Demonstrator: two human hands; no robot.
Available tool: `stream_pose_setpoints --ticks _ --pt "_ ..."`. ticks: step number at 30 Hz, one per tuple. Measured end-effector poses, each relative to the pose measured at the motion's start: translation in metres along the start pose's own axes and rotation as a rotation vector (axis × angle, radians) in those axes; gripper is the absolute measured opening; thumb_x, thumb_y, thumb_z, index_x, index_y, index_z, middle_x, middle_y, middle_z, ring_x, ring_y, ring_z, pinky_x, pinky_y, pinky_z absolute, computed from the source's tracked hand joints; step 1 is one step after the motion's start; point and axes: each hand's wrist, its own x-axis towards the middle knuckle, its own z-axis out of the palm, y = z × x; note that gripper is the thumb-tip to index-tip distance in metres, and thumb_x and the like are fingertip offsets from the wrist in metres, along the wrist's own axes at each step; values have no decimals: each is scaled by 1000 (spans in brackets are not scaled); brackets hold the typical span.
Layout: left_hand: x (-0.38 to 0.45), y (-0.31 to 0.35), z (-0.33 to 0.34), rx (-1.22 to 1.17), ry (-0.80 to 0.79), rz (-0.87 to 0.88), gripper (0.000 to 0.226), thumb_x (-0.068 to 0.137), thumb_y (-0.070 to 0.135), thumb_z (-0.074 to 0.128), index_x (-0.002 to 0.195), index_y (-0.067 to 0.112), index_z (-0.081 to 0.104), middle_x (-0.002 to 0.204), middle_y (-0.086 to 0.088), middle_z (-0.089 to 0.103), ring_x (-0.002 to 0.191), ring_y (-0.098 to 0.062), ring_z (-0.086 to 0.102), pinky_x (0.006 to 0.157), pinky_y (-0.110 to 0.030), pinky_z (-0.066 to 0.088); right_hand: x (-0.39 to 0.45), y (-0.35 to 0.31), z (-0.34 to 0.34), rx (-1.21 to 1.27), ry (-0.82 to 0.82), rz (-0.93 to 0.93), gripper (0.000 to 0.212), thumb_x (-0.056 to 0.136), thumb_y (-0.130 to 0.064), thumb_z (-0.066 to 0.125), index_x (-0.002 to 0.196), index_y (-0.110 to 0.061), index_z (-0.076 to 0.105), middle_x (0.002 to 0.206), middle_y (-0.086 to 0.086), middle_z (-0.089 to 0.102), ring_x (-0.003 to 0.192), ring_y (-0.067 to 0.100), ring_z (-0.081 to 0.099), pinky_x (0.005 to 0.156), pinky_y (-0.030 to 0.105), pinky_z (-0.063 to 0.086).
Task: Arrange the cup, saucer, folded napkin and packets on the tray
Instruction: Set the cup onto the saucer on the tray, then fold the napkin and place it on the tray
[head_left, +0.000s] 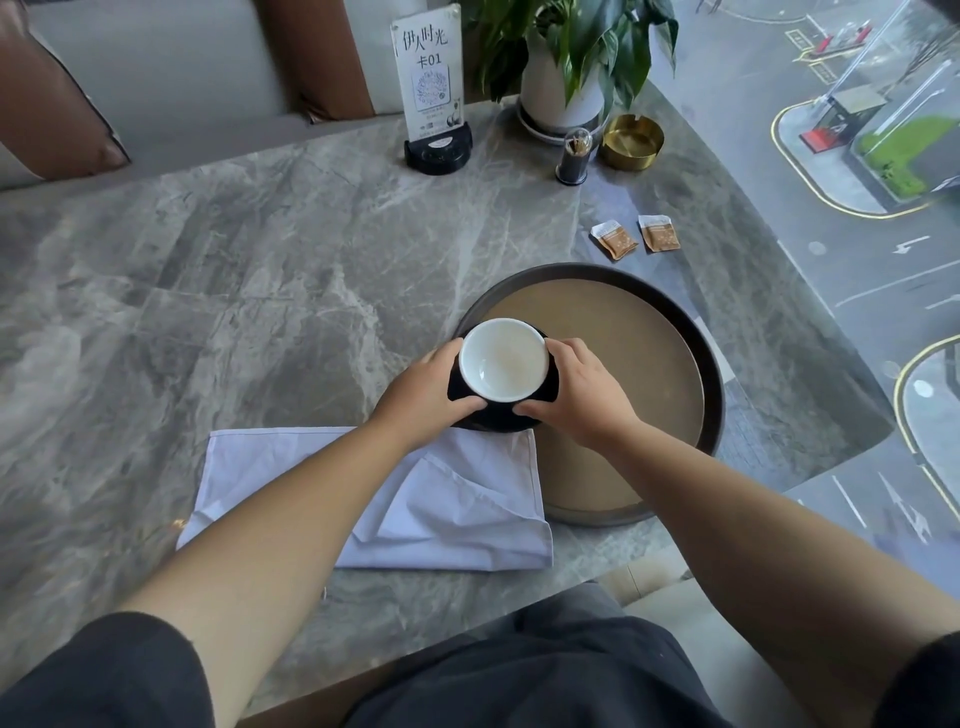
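Together, the left hand (423, 395) and right hand (582, 395) gripped the black saucer (498, 418) from either side, fingers clamped on its rim, with the white-lined cup (504, 361) sitting on it. The saucer was at the near-left edge of the round tray (709, 384); whether it rested there or was held just above could not be told. The napkin (441, 509) lay on the tabletop (234, 270) left of the tray, one corner overlapping its rim. Two packets (636, 236) lay beyond the tray, apart from it.
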Motion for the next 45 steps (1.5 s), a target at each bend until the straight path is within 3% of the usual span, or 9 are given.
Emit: stream_pose_setpoints --ticks 14,20,24,29,33,36,40,43,45 --pt "0 -1 -2 23 -15 6 72 75 44 71 136 32 34 132 3 53 112 -21 53 86 -39 47 -3 -3 0 -24 -17 26 86 61 -53 78 132 -20 41 123 4 50 111 25 49 89 36 43" --pt "-2 -8 -5 104 -75 -29 88 77 49 69 147 25 21 150 0 37 133 -21 39 102 -39 40 -4 -4 -4 -52 -56 22 96 61 -54 78 140 -20 34 133 6 46 120 29 44 98 40 40" --pt "-14 -21 -16 153 -74 -41 91 79 54 65 148 21 17 153 -3 32 137 -22 34 105 -39 35 -14 -8 -13 -78 68 -22 96 63 -55 76 140 -15 35 140 9 43 125 30 41 104 43 37" --pt "-37 -41 -31 201 -22 -9 73 85 53 57 145 22 29 150 -1 36 136 -19 34 106 -36 33 -34 -31 -13 -124 243 -296 69 70 -42 78 126 -8 54 128 14 55 114 34 52 90 45 45" --pt "-71 -54 -38 236 14 -12 59 90 48 51 140 19 39 144 0 43 132 -19 38 103 -36 35 -44 -57 0 -121 123 -546 45 75 -33 77 109 -5 66 111 14 65 97 36 61 79 43 50" --pt "-108 -60 -37 314 27 -39 65 87 56 43 137 14 44 142 -3 46 129 -24 41 105 -40 34 -46 -75 17 -137 -97 -654 35 82 -29 69 108 -6 68 105 13 66 91 35 60 79 44 50" --pt "-152 -70 -25 434 69 -164 81 75 61 58 139 15 40 148 -4 39 134 -27 36 107 -43 28 -47 -94 50 -249 -313 -642 41 90 -22 54 131 -14 55 129 6 59 112 31 52 91 41 44" --pt "-166 -86 -20 472 13 -235 84 78 52 62 146 18 25 154 -2 24 137 -28 26 110 -42 24 -46 -99 74 -384 -357 -637 53 91 -15 49 143 -21 40 140 1 50 128 26 41 100 37 35" --pt "-170 -96 -24 473 4 -242 81 80 42 61 146 19 21 152 -2 23 132 -30 31 106 -42 28 -44 -102 85 -490 -376 -600 60 89 -12 49 146 -23 33 140 -1 49 131 26 37 105 36 30"
